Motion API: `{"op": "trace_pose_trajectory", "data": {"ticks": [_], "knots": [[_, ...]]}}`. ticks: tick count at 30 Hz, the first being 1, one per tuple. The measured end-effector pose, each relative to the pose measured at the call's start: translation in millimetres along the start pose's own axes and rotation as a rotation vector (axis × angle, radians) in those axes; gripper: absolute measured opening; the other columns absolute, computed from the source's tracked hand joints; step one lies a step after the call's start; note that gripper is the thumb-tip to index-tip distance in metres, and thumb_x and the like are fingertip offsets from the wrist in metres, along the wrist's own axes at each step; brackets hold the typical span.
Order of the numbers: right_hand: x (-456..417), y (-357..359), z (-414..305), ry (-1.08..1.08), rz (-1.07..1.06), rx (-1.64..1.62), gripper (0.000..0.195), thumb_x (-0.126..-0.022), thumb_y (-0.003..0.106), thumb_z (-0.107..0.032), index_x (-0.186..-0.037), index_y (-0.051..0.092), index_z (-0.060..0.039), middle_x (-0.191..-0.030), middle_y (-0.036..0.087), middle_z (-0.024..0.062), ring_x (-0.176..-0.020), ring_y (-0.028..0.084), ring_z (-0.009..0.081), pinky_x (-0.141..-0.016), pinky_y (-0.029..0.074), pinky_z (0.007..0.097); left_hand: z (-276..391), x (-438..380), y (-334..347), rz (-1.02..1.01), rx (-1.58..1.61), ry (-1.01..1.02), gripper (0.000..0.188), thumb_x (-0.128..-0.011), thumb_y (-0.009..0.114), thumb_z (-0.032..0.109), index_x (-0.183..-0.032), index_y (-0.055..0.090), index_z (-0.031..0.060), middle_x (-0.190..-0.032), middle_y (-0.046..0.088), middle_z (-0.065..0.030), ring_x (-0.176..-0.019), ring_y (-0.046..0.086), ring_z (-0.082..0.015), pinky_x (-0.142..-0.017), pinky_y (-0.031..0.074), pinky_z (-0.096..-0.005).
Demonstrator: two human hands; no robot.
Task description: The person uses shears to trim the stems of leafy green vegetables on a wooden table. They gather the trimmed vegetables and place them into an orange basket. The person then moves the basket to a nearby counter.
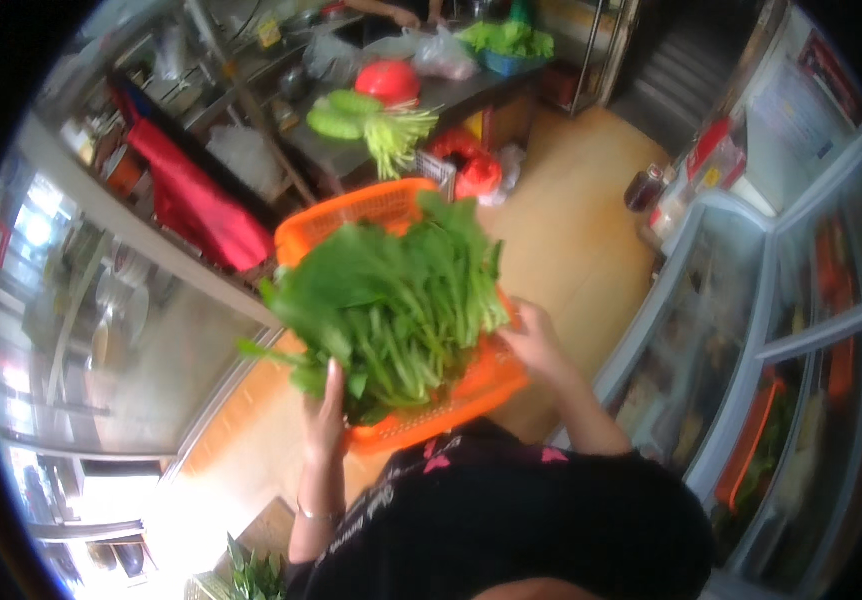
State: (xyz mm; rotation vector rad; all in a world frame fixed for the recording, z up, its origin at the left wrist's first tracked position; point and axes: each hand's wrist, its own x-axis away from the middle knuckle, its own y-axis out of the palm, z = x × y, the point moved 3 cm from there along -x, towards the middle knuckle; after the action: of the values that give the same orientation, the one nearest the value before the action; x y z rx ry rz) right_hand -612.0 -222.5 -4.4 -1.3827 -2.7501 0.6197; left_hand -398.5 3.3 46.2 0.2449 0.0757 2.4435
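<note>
An orange plastic basket [487, 375] is held in front of my body, one hand on each side. Leafy green vegetables [393, 292] with pale stalks fill it and spread past its left rim. My left hand [323, 409] grips the near left side, thumb up against the leaves. On the right side, my right hand [532, 337] holds the rim; its fingertips are partly hidden by the basket and stalks.
Ahead stands a dark counter [468, 94] bearing a red bowl [388, 82], green gourds [341, 116], cut stalks [398, 135] and plastic bags. Another person's hand [403, 18] is behind it. Glass-topped display cases [690, 330] line the right; a glass-fronted cabinet [123, 337] stands left.
</note>
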Motion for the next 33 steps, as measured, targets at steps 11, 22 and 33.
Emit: {"op": "trace_pose_trajectory", "data": {"ticks": [11, 22, 33], "knots": [[-83, -184, 36, 0.288, 0.305, 0.259, 0.038, -0.075, 0.061, -0.001, -0.113, 0.062, 0.0041, -0.096, 0.069, 0.0143, -0.087, 0.064, 0.0215, -0.082, 0.05, 0.0334, -10, -188, 233, -0.53, -0.304, -0.035, 0.052, -0.092, 0.07, 0.026, -0.129, 0.049, -0.0045, -0.123, 0.059, -0.0135, -0.11, 0.056, -0.0203, -0.093, 0.047, -0.0327], [-219, -303, 117, 0.517, 0.6, 0.34, 0.025, -0.079, 0.063, -0.002, -0.104, 0.063, 0.0027, -0.083, 0.068, 0.0139, -0.07, 0.067, 0.0229, -0.065, 0.053, 0.0346, -18, -362, 467, -0.883, -0.182, 0.147, 0.052, -0.091, 0.07, 0.022, -0.13, 0.047, -0.0041, -0.121, 0.061, -0.0157, -0.111, 0.06, -0.0225, -0.092, 0.051, -0.0353], [-356, -523, 239, 0.563, 0.807, 0.174, 0.019, -0.083, 0.067, -0.006, -0.101, 0.063, 0.0018, -0.079, 0.067, 0.0087, -0.065, 0.065, 0.0142, -0.058, 0.053, 0.0287, -56, -500, 763, -1.197, -0.151, 0.179, 0.053, -0.088, 0.073, 0.025, -0.127, 0.052, -0.0043, -0.117, 0.062, -0.0137, -0.109, 0.058, -0.0207, -0.094, 0.048, -0.0354]]}}
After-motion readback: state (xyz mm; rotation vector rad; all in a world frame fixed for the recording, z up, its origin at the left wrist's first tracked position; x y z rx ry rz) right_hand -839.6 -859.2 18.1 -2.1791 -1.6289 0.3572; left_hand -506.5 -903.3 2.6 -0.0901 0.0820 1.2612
